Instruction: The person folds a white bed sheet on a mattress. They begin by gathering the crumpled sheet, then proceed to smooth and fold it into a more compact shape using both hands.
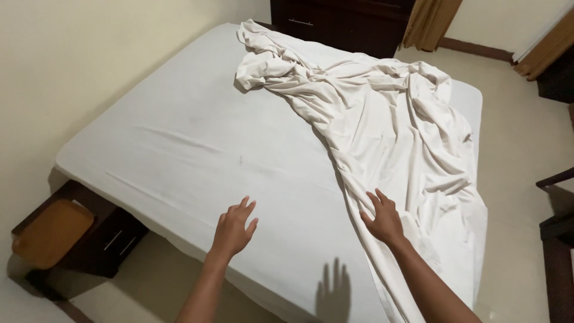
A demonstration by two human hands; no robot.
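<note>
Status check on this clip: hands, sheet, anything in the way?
Left hand open, hovering over mattress. Right hand open, fingers on crumpled white sheet. Sheet bunched along right side. Nothing in the way.

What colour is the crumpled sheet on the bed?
The crumpled sheet is plain cream-white, seen clearly in the head view.

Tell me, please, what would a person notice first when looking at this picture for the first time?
First comes the crumpled white sheet, running in a heap from the far end of the mattress down its right side and over the edge. Next are the two hands: the right hand rests spread on the sheet's near edge, and the left hand hovers open over the bare mattress. A dark bedside cabinet stands low at left.
</note>
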